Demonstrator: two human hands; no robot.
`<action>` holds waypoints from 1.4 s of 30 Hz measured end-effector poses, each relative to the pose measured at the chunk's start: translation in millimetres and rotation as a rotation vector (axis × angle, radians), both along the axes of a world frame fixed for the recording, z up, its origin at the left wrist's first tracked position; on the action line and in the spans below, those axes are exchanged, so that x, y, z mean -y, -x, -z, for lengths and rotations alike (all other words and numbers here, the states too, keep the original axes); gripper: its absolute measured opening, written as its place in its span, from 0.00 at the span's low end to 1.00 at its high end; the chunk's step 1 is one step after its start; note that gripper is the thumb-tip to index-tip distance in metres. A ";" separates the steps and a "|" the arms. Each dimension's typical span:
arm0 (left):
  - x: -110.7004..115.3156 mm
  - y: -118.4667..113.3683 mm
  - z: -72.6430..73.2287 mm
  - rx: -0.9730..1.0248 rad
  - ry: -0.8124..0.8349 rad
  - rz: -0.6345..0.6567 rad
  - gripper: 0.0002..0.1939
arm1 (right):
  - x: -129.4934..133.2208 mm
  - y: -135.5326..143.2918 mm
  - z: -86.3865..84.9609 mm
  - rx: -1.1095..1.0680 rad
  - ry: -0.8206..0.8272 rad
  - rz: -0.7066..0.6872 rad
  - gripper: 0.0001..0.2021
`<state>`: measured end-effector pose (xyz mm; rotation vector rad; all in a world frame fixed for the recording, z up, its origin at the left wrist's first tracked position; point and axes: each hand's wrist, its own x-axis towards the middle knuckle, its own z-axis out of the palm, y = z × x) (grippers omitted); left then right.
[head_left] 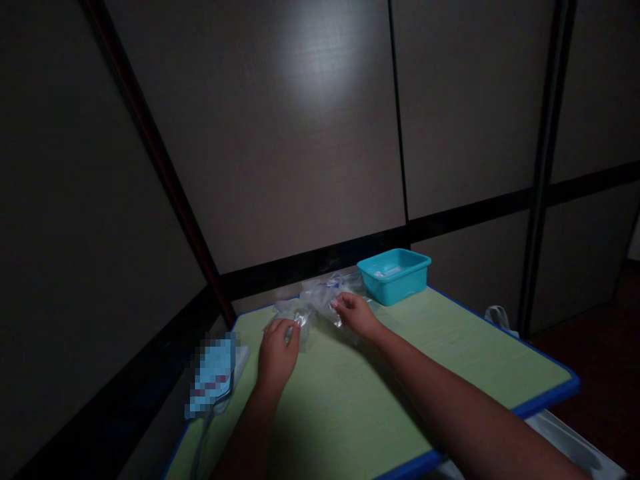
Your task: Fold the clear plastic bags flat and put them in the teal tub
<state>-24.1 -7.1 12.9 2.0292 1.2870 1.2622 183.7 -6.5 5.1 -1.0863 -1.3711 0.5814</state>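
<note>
- Pinching crinkled, see-through plastic with left hand and right hand.
- Looks thin, loosely bunched, shiny in spots.
- Lies near turquoise basin.

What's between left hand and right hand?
Crumpled clear plastic lies between the left hand and the right hand, with bare green tabletop nearer the camera. Head view shows it.

The lone head view looks forward and slightly down from above the near side of the table — close over its top, facing the panelled wall behind.
</note>
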 end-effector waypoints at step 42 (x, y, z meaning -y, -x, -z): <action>14.4 -13.9 -7.1 0.768 0.389 0.460 0.09 | 9.8 14.4 -2.1 0.017 0.058 -0.049 0.16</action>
